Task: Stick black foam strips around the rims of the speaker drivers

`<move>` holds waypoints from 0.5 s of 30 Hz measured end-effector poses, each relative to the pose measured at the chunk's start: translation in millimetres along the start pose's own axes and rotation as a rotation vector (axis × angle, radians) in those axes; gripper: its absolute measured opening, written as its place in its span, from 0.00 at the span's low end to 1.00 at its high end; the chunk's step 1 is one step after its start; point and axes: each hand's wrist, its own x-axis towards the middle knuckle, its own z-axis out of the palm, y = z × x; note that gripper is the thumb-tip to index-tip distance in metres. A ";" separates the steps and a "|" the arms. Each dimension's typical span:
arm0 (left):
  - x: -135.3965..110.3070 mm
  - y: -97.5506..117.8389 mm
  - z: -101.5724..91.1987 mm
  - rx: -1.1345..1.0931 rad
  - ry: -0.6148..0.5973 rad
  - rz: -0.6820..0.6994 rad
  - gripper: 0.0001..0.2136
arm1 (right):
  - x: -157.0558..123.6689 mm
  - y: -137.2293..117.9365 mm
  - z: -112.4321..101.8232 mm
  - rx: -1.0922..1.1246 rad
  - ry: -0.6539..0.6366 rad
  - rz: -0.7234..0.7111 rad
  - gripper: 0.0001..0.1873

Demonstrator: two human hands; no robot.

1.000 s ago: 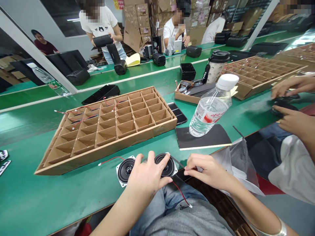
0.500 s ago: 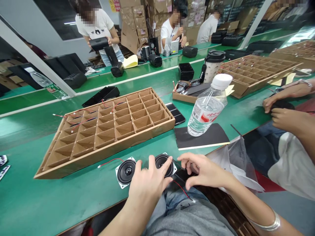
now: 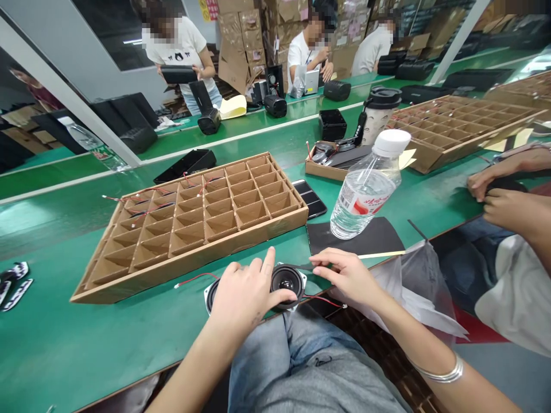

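Green matting covers a long workbench seen from above. At its near edge, at 6 o'clock, two small black speaker drivers with silver square frames lie side by side: the left speaker is mostly hidden under the left hand, and the right speaker shows its cone face up. A red wire trails from them toward 9 o'clock.

At 11 o'clock from the speakers sits a cardboard divider tray, a few far cells holding red-wired parts. A black phone lies just beside its right end. At 1 o'clock a clear water bottle stands on a black foam sheet. A clear plastic bag hangs off the bench edge at 3 o'clock (close to the right wrist).

The left hand lies palm down over the speakers, fingers spread loosely, thumb touching the right speaker's rim. The right hand hovers just right of that speaker, fingers partly curled; whether it grips anything cannot be told. A co-worker's hands work at far right.
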 end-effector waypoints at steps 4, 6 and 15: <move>-0.2 -12.8 3.2 -0.160 0.042 0.241 0.33 | 6.8 1.7 2.0 0.109 0.045 -0.001 0.07; -0.3 -16.0 7.2 -0.239 0.016 0.300 0.32 | 9.4 3.1 2.5 0.193 0.046 0.030 0.08; -1.8 -15.4 13.1 -0.316 -0.060 0.256 0.30 | 18.0 1.9 0.7 0.336 -0.078 -0.040 0.06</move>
